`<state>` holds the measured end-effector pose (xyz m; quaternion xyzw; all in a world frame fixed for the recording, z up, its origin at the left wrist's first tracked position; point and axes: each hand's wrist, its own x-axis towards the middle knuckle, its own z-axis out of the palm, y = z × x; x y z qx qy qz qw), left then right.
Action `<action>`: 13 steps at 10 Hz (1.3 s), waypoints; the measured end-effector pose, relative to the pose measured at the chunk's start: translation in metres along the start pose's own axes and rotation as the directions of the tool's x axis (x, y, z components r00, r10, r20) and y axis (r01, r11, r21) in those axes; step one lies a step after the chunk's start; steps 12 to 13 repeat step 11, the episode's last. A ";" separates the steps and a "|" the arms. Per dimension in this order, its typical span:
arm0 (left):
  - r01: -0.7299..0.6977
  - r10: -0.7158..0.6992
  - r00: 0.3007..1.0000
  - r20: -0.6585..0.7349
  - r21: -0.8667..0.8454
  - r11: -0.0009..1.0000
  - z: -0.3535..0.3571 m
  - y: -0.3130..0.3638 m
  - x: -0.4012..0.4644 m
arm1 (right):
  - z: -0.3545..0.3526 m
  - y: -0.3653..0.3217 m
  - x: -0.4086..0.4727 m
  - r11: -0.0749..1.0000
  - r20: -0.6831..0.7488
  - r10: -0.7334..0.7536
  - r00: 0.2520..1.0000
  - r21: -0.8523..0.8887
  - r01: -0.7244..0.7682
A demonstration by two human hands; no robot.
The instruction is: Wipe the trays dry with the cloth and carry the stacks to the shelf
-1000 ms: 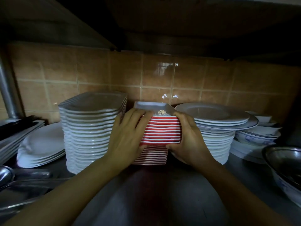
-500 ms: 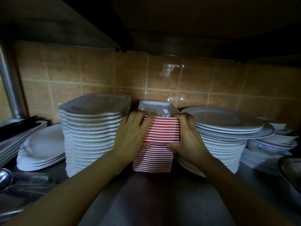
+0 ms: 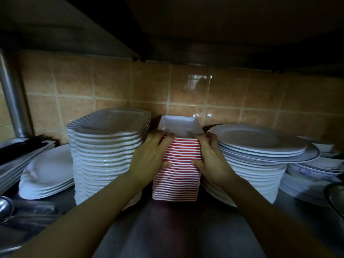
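Reaching in over the dim steel shelf [image 3: 178,235], two bare forearms run up from the bottom corners toward a stack of red-and-white striped trays [image 3: 176,181] standing on the shelf between two piles of crockery. The left hand [image 3: 149,159] curls round the stack's left side, fingers over the upper edge and thumb pressed on the striped front; the right hand [image 3: 209,157] grips the right side the same way, thumb on the front about halfway up. The top tray shows a white inside, and the upper trays sit slightly offset from the lower ones. Just left of the stack, touching or nearly so, stands a tall pile of white scalloped plates [image 3: 104,155]; just right, a pile of round white plates [image 3: 251,161]. Farther left lie low oval plates [image 3: 46,175], and farther right blue-patterned bowls [image 3: 312,170]. Behind everything is a tan tiled wall [image 3: 186,94], under a dark upper shelf [image 3: 204,25].
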<state>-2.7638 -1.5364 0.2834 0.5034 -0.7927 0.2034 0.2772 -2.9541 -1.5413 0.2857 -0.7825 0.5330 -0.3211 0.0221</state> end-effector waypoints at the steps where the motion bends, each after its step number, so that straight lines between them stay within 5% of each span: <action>1: 0.005 -0.005 1.000 0.001 -0.003 1.000 0.002 0.000 0.000 | 0.002 0.000 0.000 1.000 -0.003 0.001 1.000 0.006 0.000; 5: 0.004 -0.008 0.999 0.042 0.079 0.997 -0.009 0.014 -0.009 | -0.007 -0.008 -0.018 0.999 0.017 0.011 1.000 -0.030 -0.010; 7: 0.052 -0.052 0.999 0.000 -0.030 0.998 -0.028 0.034 -0.044 | -0.016 -0.012 -0.048 0.999 -0.031 -0.024 0.999 -0.037 0.022; 9: 0.104 -0.103 0.985 0.136 0.001 0.995 -0.034 0.041 -0.075 | -0.011 -0.017 -0.075 0.999 -0.001 -0.036 0.999 -0.018 0.036; 13: 0.202 -0.195 0.964 0.180 -0.026 0.979 -0.053 0.044 -0.103 | -0.013 -0.028 -0.097 0.999 0.007 0.001 1.000 0.044 -0.002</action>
